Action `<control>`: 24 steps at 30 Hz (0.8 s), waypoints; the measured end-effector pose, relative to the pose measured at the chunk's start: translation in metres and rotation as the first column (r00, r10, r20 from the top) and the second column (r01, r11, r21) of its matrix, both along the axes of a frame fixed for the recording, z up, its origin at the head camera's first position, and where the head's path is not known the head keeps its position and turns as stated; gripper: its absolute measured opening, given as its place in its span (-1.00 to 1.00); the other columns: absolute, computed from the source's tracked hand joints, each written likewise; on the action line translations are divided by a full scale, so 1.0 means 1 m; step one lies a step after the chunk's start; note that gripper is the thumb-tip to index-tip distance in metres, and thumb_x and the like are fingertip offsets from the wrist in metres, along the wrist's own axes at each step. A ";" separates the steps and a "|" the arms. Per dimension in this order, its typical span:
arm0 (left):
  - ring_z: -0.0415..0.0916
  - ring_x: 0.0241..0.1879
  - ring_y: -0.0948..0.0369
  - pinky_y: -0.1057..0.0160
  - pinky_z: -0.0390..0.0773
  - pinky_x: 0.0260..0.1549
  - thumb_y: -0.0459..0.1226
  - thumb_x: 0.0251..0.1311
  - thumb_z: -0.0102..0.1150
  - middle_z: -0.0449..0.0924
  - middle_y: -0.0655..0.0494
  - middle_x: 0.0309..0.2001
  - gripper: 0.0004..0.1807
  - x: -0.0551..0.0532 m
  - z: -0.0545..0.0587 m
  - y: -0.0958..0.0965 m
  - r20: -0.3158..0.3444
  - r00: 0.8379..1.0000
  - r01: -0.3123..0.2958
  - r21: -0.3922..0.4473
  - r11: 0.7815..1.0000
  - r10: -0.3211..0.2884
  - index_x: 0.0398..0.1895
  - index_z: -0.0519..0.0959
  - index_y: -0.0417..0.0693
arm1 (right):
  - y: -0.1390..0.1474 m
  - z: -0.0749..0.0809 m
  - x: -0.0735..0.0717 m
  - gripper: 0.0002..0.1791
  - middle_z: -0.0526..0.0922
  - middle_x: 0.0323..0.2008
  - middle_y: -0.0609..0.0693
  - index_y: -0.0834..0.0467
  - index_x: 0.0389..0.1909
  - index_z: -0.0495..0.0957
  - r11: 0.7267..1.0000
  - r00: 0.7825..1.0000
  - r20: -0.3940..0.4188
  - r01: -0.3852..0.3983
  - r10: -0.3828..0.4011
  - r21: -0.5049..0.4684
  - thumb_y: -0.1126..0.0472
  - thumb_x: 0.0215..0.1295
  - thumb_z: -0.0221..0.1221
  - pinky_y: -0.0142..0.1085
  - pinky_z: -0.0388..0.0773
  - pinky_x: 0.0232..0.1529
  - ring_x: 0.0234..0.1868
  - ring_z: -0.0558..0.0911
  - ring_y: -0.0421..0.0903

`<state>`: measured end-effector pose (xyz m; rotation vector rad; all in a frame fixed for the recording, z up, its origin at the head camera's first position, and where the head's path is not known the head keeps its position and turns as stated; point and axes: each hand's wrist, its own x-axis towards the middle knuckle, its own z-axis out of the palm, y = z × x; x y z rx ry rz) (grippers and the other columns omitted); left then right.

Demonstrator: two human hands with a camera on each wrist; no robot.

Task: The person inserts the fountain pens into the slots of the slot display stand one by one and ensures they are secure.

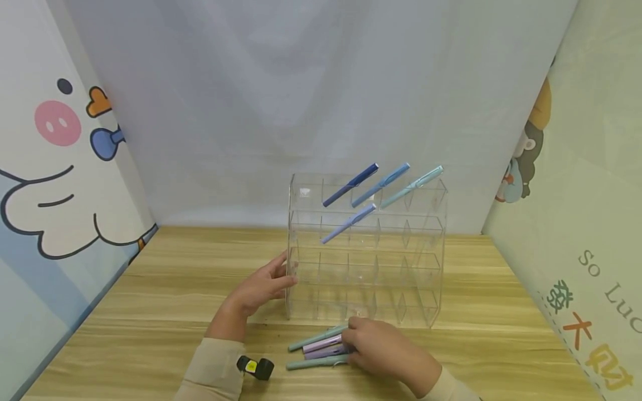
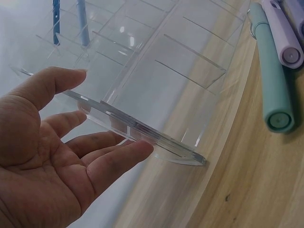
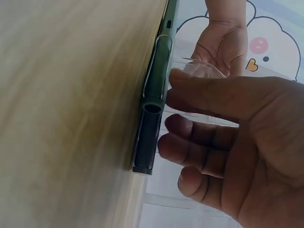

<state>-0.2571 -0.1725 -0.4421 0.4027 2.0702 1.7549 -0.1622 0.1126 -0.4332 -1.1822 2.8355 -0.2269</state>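
A clear acrylic rack (image 1: 361, 273) with tiered compartments stands on the table. My left hand (image 1: 266, 287) touches its left side panel, thumb by the front edge and fingers loosely extended along the outside. Dark blue (image 1: 351, 185), mid-blue (image 1: 381, 185) and pale aqua (image 1: 413, 186) pens lean in the top tier; a lavender pen (image 1: 348, 224) leans one tier lower. My right hand (image 1: 383, 348) is over the right ends of pens lying before the rack: an upper green pen (image 1: 311, 340), a pink pen (image 1: 318, 343), a purple pen (image 1: 323, 352) and a lower green pen (image 1: 313, 364). Its fingertips are beside the green pen (image 3: 159, 76), not closed around it.
The wooden table (image 1: 200, 262) meets a grey-white curtain (image 1: 251, 111) behind the rack. Cartoon-printed panels stand at the left (image 1: 65, 184) and right (image 1: 577, 223). A black strap device (image 1: 256, 366) is on the left wrist.
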 end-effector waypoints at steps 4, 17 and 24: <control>0.21 0.41 -0.09 -0.22 0.29 0.28 -0.05 0.35 0.17 0.08 -0.15 0.51 -0.09 0.000 0.000 0.000 -0.001 1.000 0.001 -0.002 1.000 -0.001 0.60 -0.16 0.27 | 0.000 0.000 0.001 -0.77 0.30 -0.46 -0.25 -0.06 -0.47 0.48 1.000 1.000 -0.007 0.015 -0.015 0.022 0.11 0.11 0.40 -0.44 0.32 -0.49 -0.50 0.28 -0.33; 0.23 0.40 -0.08 -0.20 0.33 0.26 -0.08 0.38 0.14 0.09 -0.15 0.51 -0.11 -0.001 -0.001 -0.001 -0.014 1.000 0.002 -0.007 1.000 -0.002 0.60 -0.17 0.24 | 0.001 0.000 0.004 -0.73 0.31 -0.41 -0.22 -0.06 -0.53 0.48 0.994 0.998 -0.041 0.053 -0.050 0.097 0.13 -0.02 0.44 -0.41 0.33 -0.47 -0.44 0.29 -0.29; 0.21 0.42 -0.08 -0.21 0.31 0.26 -0.04 0.35 0.17 0.07 -0.13 0.52 -0.10 -0.001 -0.003 -0.001 -0.009 1.000 0.003 -0.013 1.000 -0.003 0.60 -0.16 0.28 | 0.005 0.004 0.003 -0.76 0.32 -0.39 -0.20 -0.04 -0.53 0.48 0.997 0.999 -0.003 0.045 -0.045 0.066 0.16 -0.03 0.41 -0.42 0.31 -0.50 -0.45 0.28 -0.29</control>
